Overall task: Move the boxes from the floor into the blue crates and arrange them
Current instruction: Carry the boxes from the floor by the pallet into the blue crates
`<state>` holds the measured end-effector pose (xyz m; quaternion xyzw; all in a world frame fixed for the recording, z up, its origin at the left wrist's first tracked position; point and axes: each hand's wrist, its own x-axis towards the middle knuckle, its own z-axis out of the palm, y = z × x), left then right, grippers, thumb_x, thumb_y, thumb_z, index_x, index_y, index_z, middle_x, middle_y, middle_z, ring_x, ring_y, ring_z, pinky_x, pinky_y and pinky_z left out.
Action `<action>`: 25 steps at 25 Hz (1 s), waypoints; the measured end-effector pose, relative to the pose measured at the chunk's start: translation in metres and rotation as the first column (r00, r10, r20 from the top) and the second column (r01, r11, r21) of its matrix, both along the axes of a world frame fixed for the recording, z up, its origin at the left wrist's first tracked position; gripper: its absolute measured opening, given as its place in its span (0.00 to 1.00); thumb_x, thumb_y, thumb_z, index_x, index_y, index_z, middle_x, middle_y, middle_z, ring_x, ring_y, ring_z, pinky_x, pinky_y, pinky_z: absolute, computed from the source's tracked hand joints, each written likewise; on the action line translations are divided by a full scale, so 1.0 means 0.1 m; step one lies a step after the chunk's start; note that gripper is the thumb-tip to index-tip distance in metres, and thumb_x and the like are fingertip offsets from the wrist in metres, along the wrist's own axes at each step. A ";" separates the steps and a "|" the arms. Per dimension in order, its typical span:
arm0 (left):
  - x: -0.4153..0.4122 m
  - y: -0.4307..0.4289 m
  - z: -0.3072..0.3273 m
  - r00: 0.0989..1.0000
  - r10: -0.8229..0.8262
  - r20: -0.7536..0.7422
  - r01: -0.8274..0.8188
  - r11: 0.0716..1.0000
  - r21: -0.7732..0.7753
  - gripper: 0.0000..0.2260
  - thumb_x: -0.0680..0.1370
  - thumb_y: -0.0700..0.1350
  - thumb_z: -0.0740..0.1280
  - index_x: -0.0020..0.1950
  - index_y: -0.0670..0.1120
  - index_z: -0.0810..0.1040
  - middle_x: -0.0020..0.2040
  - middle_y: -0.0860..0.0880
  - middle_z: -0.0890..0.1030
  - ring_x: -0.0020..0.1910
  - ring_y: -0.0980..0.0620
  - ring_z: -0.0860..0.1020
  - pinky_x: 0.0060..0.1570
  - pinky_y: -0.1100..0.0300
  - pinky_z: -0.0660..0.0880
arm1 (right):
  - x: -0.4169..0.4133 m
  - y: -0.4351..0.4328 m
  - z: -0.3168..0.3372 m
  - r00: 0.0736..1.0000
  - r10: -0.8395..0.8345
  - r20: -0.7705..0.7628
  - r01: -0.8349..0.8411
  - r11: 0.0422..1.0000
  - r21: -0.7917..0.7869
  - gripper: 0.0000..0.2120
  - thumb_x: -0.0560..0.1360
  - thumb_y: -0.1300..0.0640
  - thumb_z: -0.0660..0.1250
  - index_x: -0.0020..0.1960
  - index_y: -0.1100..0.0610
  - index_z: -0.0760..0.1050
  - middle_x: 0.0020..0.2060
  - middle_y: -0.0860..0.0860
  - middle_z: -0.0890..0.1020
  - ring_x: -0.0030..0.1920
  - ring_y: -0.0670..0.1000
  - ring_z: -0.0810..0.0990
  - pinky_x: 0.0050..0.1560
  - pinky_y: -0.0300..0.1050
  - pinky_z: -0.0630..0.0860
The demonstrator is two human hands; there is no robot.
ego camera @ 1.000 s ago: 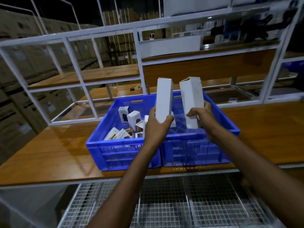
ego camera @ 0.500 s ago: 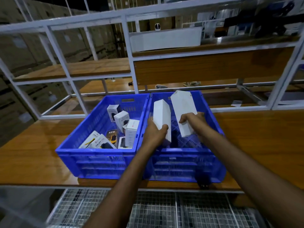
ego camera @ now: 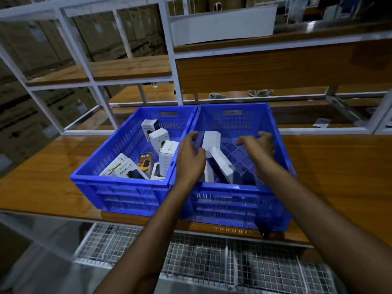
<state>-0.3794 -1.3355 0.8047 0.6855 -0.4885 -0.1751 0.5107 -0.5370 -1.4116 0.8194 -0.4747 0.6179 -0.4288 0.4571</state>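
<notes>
Two blue crates stand side by side on a wooden table [ego camera: 339, 177]. The left crate [ego camera: 118, 181] holds several small printed boxes [ego camera: 166, 155], some upright and some lying flat. In the right crate [ego camera: 233, 187] two long white boxes lie loose: one [ego camera: 211, 140] leans near the dividing wall, the other [ego camera: 223, 166] lies tilted across it. My left hand [ego camera: 189, 160] hovers beside them with its fingers loosely curled and holds nothing. My right hand [ego camera: 261, 147] hangs over the crate's right half, also holding nothing.
A white metal shelf frame [ego camera: 174, 60] with wooden boards rises behind the crates. A wire mesh shelf [ego camera: 201, 257] sits below the table edge. Stacked cardboard cartons [ego camera: 31, 49] fill the far left. A phone [ego camera: 216, 95] lies on the table behind.
Both hands lowered the two white boxes from above the right crate down into it and let go. The boxes now lie tilted inside.
</notes>
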 end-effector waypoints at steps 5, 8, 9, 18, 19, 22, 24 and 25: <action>0.18 0.30 0.13 0.992 0.129 -0.016 -0.130 0.973 -0.191 0.16 0.79 0.39 0.64 0.66 0.52 0.75 0.62 0.53 0.79 0.56 0.54 0.80 0.54 0.54 0.79 | 0.37 0.14 0.17 0.963 0.251 0.097 -0.230 0.954 -0.190 0.22 0.71 0.55 0.73 0.62 0.50 0.72 0.59 0.51 0.77 0.58 0.53 0.77 0.56 0.54 0.77; 0.39 0.63 0.14 0.970 0.241 -0.017 -0.239 0.945 -0.225 0.15 0.78 0.40 0.66 0.63 0.54 0.77 0.58 0.56 0.80 0.55 0.56 0.80 0.52 0.58 0.78 | 0.76 0.39 0.25 0.909 0.396 0.128 -0.351 0.895 -0.276 0.15 0.69 0.56 0.73 0.54 0.50 0.76 0.52 0.52 0.82 0.54 0.53 0.82 0.56 0.52 0.79; 0.48 0.76 0.15 0.960 0.278 -0.024 -0.276 0.932 -0.234 0.15 0.77 0.39 0.66 0.61 0.54 0.77 0.57 0.57 0.81 0.54 0.56 0.81 0.52 0.56 0.79 | 0.90 0.49 0.27 0.884 0.447 0.135 -0.397 0.871 -0.289 0.14 0.66 0.54 0.73 0.51 0.49 0.76 0.50 0.52 0.83 0.53 0.54 0.83 0.56 0.53 0.80; 1.39 2.55 0.12 0.825 0.565 -0.028 -0.557 0.803 -0.212 0.10 0.76 0.42 0.69 0.54 0.54 0.82 0.48 0.58 0.85 0.47 0.60 0.82 0.50 0.51 0.81 | 2.09 1.97 0.27 0.636 0.757 0.151 -0.694 0.646 -0.317 0.10 0.69 0.60 0.72 0.49 0.53 0.76 0.44 0.57 0.84 0.48 0.55 0.85 0.43 0.41 0.76; 1.45 2.78 0.12 0.813 0.582 -0.029 -0.575 0.793 -0.200 0.09 0.76 0.43 0.70 0.54 0.54 0.81 0.48 0.58 0.84 0.47 0.61 0.82 0.49 0.51 0.81 | 2.20 2.16 0.26 0.613 0.776 0.145 -0.713 0.623 -0.322 0.12 0.67 0.60 0.73 0.49 0.54 0.77 0.44 0.58 0.84 0.46 0.53 0.84 0.44 0.42 0.76; 1.65 3.72 0.07 0.742 0.663 0.103 -0.644 0.747 -0.168 0.08 0.77 0.52 0.70 0.57 0.57 0.79 0.51 0.60 0.83 0.50 0.63 0.80 0.48 0.52 0.81 | 2.56 2.93 0.20 0.530 0.841 0.107 -0.773 0.531 -0.347 0.15 0.64 0.54 0.75 0.49 0.51 0.77 0.42 0.52 0.83 0.45 0.51 0.83 0.47 0.50 0.79; 1.77 4.36 0.00 0.671 0.699 0.248 -0.687 0.711 -0.148 0.11 0.78 0.57 0.69 0.59 0.57 0.78 0.54 0.60 0.82 0.53 0.61 0.80 0.49 0.53 0.80 | 2.75 3.46 0.13 0.479 0.878 0.011 -0.816 0.450 -0.362 0.18 0.64 0.51 0.76 0.52 0.49 0.77 0.44 0.49 0.82 0.45 0.48 0.82 0.53 0.52 0.81; 1.83 4.69 -0.05 0.632 0.715 0.298 -0.714 0.687 -0.135 0.12 0.78 0.57 0.69 0.60 0.57 0.78 0.56 0.59 0.81 0.54 0.59 0.79 0.50 0.53 0.80 | 2.85 3.74 0.08 0.443 0.895 -0.051 -0.841 0.396 -0.368 0.18 0.66 0.52 0.76 0.54 0.49 0.77 0.46 0.48 0.81 0.46 0.47 0.81 0.53 0.51 0.81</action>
